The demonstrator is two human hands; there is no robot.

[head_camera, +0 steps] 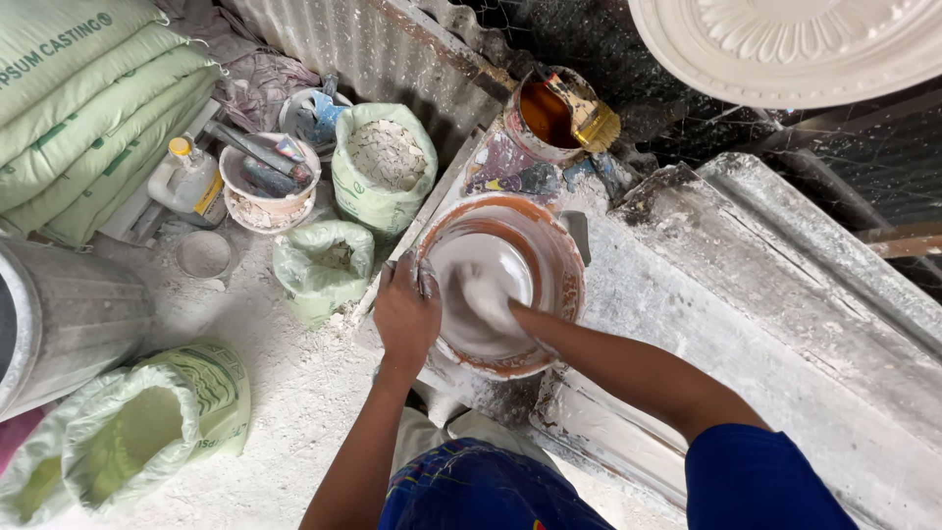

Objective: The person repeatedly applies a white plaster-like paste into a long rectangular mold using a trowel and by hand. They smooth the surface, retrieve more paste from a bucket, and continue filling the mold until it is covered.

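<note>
gripping the bowl's (564, 257) rim – left hand (405, 312) closed on it, right hand (488, 294) sunk in white plaster (471, 263), grip unclear

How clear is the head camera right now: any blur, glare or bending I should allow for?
Head view: even daylight, soft shadows, no glare; right hand in the bowl is smeared by motion and coated white; left hand gripping the rim is sharp; wide-angle bending at the edges, seen on the stacked sacks.
</note>
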